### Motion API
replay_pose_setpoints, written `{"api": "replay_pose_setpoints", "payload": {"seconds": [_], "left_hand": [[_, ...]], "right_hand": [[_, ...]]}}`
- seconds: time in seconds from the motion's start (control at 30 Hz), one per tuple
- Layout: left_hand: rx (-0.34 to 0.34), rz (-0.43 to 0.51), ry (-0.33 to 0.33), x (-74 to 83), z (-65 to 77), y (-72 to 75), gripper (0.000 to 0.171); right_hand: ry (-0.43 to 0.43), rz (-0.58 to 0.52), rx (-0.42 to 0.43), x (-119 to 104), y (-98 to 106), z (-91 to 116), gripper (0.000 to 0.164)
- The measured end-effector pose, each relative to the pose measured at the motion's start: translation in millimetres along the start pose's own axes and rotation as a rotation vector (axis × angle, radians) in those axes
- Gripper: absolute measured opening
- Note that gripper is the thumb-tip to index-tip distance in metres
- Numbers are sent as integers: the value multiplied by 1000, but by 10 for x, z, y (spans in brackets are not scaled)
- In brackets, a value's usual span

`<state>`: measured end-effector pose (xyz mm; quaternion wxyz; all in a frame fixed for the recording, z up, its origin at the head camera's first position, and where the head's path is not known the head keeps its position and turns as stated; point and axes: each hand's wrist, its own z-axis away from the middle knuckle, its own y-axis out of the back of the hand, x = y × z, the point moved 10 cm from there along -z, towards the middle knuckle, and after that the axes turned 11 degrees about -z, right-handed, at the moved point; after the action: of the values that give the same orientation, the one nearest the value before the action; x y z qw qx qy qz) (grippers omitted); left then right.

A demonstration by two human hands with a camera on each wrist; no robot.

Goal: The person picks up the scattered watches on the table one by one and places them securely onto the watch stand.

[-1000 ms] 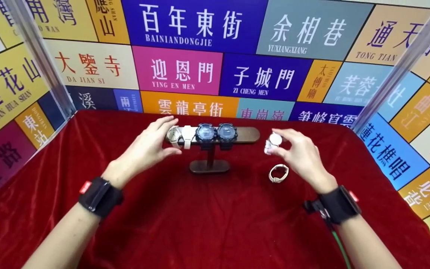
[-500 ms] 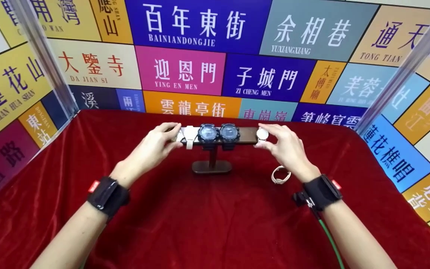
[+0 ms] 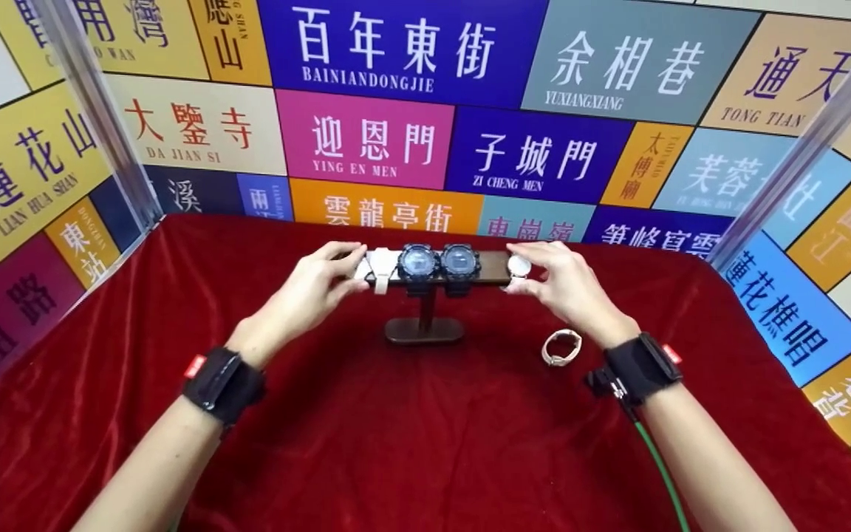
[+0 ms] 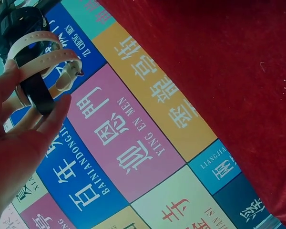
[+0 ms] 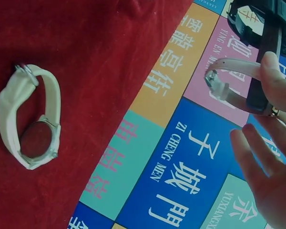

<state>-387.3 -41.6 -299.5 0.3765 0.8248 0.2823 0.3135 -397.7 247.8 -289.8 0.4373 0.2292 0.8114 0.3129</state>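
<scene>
A brown watch stand [image 3: 494,267] carries a row of watches on its bar. At its left end my left hand [image 3: 311,284] pinches a pale-strapped watch [image 4: 45,62], thumb on the strap and fingers behind. A white watch [image 3: 383,266] sits right beside it, then two black watches [image 3: 419,262]. My right hand [image 3: 569,284] pinches a small white-faced watch [image 3: 518,266] at the bar's right end. The right wrist view shows its pale strap [image 5: 238,67] looped around the bar, the buckle hanging below. Fingers partly cover both end watches.
A cream-strapped watch [image 3: 562,347] lies on its side on the red velvet cloth [image 3: 433,436], in front of the right hand. Behind the table stands a colourful wall of place-name signs [image 3: 366,140]. A green cable [image 3: 654,458] runs along the right forearm.
My right hand has moved left, bringing the small white-faced watch from beside the stand onto the bar's right end. My left hand has closed in on the leftmost watch.
</scene>
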Motion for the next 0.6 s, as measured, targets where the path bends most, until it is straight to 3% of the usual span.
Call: {"api": "replay_pose_setpoints", "payload": {"seconds": [0.13, 0.3, 0.6], "left_hand": [[-11, 1, -1, -4, -10, -15, 39], [-25, -3, -5, -10, -23, -51, 39], [-3, 5, -5, 6, -21, 0, 46]], "right_hand": [[-37, -74, -52, 44, -34, -43, 60], [-87, -76, -89, 117, -39, -55, 63], [1, -69, -128, -62, -116, -127, 60]]}}
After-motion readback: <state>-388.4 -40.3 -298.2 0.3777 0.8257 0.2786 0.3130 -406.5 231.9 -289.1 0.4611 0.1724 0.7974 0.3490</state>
